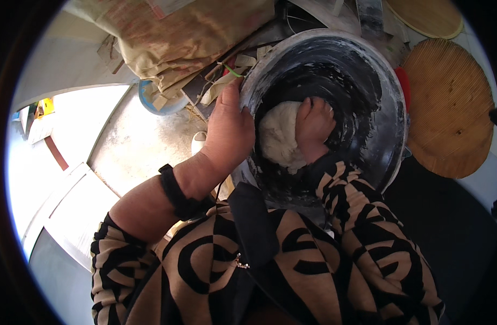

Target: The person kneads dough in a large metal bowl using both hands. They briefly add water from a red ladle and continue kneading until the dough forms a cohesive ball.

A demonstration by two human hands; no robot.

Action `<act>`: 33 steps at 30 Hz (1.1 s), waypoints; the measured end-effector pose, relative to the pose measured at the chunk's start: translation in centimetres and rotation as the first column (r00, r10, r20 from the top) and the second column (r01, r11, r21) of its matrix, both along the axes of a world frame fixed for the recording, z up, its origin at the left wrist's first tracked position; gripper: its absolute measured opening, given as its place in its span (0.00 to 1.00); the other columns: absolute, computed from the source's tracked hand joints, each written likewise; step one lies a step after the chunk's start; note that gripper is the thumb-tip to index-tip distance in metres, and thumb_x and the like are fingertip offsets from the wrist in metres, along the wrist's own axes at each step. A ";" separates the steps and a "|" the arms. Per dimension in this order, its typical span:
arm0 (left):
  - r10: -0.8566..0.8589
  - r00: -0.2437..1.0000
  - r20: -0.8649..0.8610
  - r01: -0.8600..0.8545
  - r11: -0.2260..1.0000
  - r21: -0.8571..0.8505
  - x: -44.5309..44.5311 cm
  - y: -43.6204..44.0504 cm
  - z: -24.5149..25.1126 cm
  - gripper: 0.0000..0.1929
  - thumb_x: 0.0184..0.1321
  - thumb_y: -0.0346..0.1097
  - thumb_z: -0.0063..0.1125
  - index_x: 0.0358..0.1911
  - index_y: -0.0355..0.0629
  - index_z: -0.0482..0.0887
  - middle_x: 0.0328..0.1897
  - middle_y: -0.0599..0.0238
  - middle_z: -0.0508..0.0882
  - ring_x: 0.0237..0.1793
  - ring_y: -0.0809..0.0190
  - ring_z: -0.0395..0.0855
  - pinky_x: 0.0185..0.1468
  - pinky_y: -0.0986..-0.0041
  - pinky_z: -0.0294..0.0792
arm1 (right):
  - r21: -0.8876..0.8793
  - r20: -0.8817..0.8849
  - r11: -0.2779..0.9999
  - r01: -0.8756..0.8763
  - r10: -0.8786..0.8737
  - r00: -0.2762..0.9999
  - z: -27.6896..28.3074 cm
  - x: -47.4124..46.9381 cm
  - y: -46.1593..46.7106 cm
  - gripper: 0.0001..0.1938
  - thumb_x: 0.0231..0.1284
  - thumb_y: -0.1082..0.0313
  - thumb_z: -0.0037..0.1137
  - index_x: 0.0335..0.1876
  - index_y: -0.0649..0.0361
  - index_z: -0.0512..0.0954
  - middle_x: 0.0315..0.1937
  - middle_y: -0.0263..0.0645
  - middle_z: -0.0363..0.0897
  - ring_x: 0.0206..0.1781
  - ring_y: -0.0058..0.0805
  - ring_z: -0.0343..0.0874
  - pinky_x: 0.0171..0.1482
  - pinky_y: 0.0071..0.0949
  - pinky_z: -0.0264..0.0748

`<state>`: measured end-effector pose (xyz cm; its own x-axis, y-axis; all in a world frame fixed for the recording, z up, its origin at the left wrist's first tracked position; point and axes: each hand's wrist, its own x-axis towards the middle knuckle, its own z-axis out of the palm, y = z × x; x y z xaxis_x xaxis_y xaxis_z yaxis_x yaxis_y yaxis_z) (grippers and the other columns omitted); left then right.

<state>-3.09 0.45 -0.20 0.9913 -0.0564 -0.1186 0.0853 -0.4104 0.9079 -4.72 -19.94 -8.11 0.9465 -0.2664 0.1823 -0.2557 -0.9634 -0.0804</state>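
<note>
A large, deep, dark basin (366, 122) stands in front of me, its inner wall streaked with white residue. A pale lump of dough (279, 134) lies at its bottom, toward the left side. My right hand (316, 124) is down inside the basin with bent fingers, gripping the dough's right edge; part of the dough is hidden beneath it. My left hand (232, 122) holds the basin's left rim, thumb along the top edge. The fingers on the outer side are mostly hidden.
A round ridged wooden board (451, 109) lies right of the basin, with another round board (429, 16) beyond it. A large stained tan sack (179, 36) is at the upper left. Under it sits a blue-rimmed bowl (145, 99) holding scraps.
</note>
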 end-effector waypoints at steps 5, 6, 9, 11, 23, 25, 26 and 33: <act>0.017 0.999 0.038 -0.018 0.999 0.028 -0.3 0.1 -0.4 0.24 0.51 0.23 0.44 0.56 0.35 0.62 0.49 0.38 0.73 0.48 0.36 0.72 0.52 0.55 0.66 | 0.046 -0.114 0.999 -0.008 0.013 0.993 -1.4 2.0 -2.0 0.18 0.58 0.52 0.45 0.27 0.60 0.76 0.32 0.46 0.78 0.38 0.49 0.75 0.39 0.49 0.70; 0.017 0.999 0.043 -0.019 0.999 0.038 -0.3 0.1 -0.5 0.24 0.51 0.23 0.43 0.55 0.34 0.62 0.49 0.38 0.73 0.48 0.36 0.72 0.51 0.55 0.66 | 0.066 -0.197 0.998 0.018 -0.005 0.980 -1.2 2.2 -2.3 0.21 0.59 0.49 0.43 0.31 0.62 0.78 0.36 0.51 0.78 0.42 0.50 0.75 0.44 0.46 0.71; 0.035 0.999 0.034 -0.037 0.996 0.076 -0.5 -0.1 -0.5 0.23 0.51 0.23 0.42 0.55 0.34 0.63 0.49 0.38 0.74 0.48 0.36 0.72 0.52 0.56 0.66 | 0.446 -0.346 0.895 0.000 0.173 0.922 0.4 3.0 -3.7 0.23 0.62 0.47 0.42 0.38 0.63 0.76 0.36 0.50 0.78 0.40 0.46 0.77 0.46 0.37 0.72; 0.034 0.999 0.007 -0.034 0.997 0.068 -0.2 -0.1 -0.5 0.24 0.51 0.23 0.42 0.55 0.34 0.63 0.49 0.38 0.74 0.49 0.37 0.72 0.53 0.56 0.66 | 0.869 -0.455 0.154 0.470 -0.124 0.882 2.6 2.7 -5.6 0.25 0.62 0.46 0.43 0.41 0.66 0.75 0.36 0.47 0.78 0.40 0.38 0.77 0.48 0.31 0.71; 0.021 1.000 -0.003 -0.021 0.999 0.040 0.0 0.0 -0.6 0.25 0.50 0.24 0.44 0.55 0.33 0.63 0.51 0.39 0.72 0.50 0.38 0.72 0.52 0.56 0.66 | 0.390 -0.053 0.881 0.269 -0.270 0.961 4.4 -7.5 5.0 0.11 0.64 0.64 0.37 0.41 0.63 0.69 0.36 0.53 0.74 0.39 0.53 0.73 0.44 0.43 0.68; 0.020 1.000 0.009 -0.020 0.999 0.047 0.0 0.1 -0.6 0.25 0.49 0.24 0.44 0.56 0.33 0.63 0.51 0.39 0.73 0.50 0.37 0.72 0.52 0.56 0.66 | 0.364 0.000 0.900 0.240 -0.258 0.966 3.6 -7.1 5.9 0.11 0.65 0.65 0.37 0.42 0.65 0.68 0.38 0.53 0.72 0.42 0.54 0.71 0.46 0.42 0.67; 0.016 1.000 0.003 -0.017 0.998 0.055 -0.1 0.0 -0.6 0.25 0.49 0.23 0.44 0.55 0.33 0.63 0.51 0.39 0.73 0.49 0.37 0.72 0.52 0.56 0.66 | 0.337 -0.026 0.908 0.250 -0.257 0.966 3.1 -6.7 6.1 0.11 0.65 0.65 0.36 0.42 0.65 0.68 0.39 0.53 0.71 0.44 0.53 0.70 0.47 0.42 0.66; 0.024 1.000 -0.018 -0.023 0.999 0.033 -0.1 -0.1 -0.3 0.26 0.49 0.23 0.44 0.56 0.35 0.62 0.50 0.37 0.72 0.49 0.36 0.72 0.52 0.56 0.66 | 0.159 -0.015 0.973 0.168 -0.168 0.986 1.0 -2.1 3.8 0.12 0.64 0.63 0.38 0.37 0.62 0.72 0.36 0.50 0.70 0.41 0.51 0.69 0.44 0.44 0.65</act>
